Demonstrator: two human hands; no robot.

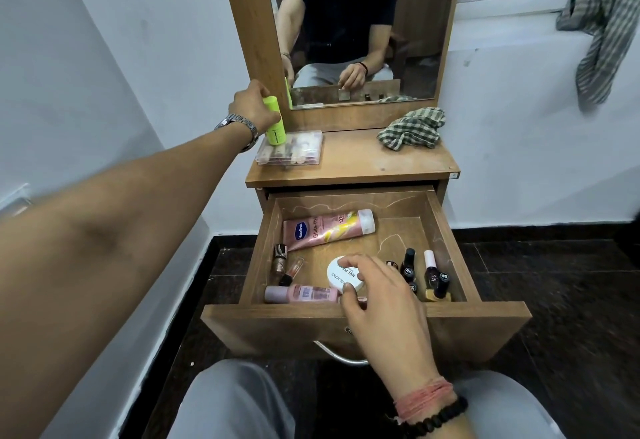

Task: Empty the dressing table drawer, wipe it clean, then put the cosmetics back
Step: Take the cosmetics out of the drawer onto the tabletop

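Left hand (254,106) grips smooth green tube (274,121); right hand (375,295) pinches round white jar (343,277).

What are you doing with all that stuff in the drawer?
A person sits at the dressing table, emptying its open drawer. The left hand grips a green bottle over a clear plastic box on the tabletop. The right hand holds a round white jar in the drawer. A pink tube and nail polish bottles still lie inside. A checked cloth waits on top.

Tube (329,229) at drawer (363,326) back; jar (341,276) front centre; bottles (437,277) right; cloth (412,128) on tabletop (363,158).
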